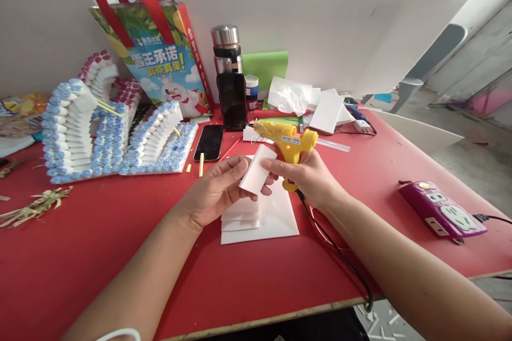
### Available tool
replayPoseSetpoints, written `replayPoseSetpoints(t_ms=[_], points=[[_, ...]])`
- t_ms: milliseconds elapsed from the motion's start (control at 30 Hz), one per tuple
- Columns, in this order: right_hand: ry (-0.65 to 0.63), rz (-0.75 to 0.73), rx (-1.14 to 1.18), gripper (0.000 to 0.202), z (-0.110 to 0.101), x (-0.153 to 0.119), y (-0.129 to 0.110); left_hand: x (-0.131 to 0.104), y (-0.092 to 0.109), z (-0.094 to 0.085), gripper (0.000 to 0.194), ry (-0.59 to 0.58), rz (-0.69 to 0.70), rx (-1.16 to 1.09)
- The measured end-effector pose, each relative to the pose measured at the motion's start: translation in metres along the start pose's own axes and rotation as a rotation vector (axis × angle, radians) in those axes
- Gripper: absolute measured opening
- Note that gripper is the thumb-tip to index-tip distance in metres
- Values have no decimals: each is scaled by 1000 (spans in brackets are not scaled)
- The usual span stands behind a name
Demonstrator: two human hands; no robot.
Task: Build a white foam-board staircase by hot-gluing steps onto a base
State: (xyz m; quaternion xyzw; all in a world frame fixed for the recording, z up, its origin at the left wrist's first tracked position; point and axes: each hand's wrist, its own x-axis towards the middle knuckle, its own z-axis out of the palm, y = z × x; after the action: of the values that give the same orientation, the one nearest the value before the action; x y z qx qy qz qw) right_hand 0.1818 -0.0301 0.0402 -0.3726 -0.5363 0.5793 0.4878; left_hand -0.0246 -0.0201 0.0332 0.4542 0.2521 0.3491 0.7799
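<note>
My left hand [218,184] is closed on a small white rectangular piece of board [256,175], gripping its left edge between thumb and fingers. My right hand [316,178] is wrapped around a yellow hot glue gun [294,144], and its thumb also presses the face of the white piece. The gun's nozzle points left, and a small orange light glows on its side. Beneath both hands lies a larger white sheet [278,218], with white strips [240,222] stacked on its left part.
Curved white structures edged with blue rolled pieces [68,133] stand at left. Behind are a phone [209,143], a bottle [227,48], an upright black object [232,101] and a shopping bag [160,64]. A purple power strip [444,210] sits at right. The gun's cord [340,256] runs over the front edge.
</note>
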Motion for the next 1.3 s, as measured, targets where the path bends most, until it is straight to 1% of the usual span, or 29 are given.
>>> replayPoseSetpoints(t_ms=[133,200,267,367,467,567,700,867,967,1167,1300], points=[[37,-15,-76,31,0,0,-2,-1,2,0,17,21,0,12],[75,-46,-128,31,-1,0,-3,-2,4,-1,19,48,6,8],[122,-75,-135,34,-5,2,-4,-1,6,-4,24,105,36,9],[175,-99,-76,40,-13,4,-7,1,6,-13,27,218,79,18],[148,-132,-72,41,-19,5,-9,4,3,-25,26,287,86,11],[94,-137,-165,44,-19,2,-10,6,2,-31,25,318,96,-16],[49,-86,-235,46,-12,-3,-7,6,2,-29,21,326,104,-24],[32,-83,-263,48,-6,-5,-4,6,1,-28,21,277,100,-12],[40,-94,-256,50,-5,-5,-3,6,0,-29,21,266,103,-4],[28,-153,-193,45,-6,-3,0,5,1,-27,22,251,109,-12],[30,-142,-197,44,-6,-4,2,4,1,-27,23,260,103,-15]])
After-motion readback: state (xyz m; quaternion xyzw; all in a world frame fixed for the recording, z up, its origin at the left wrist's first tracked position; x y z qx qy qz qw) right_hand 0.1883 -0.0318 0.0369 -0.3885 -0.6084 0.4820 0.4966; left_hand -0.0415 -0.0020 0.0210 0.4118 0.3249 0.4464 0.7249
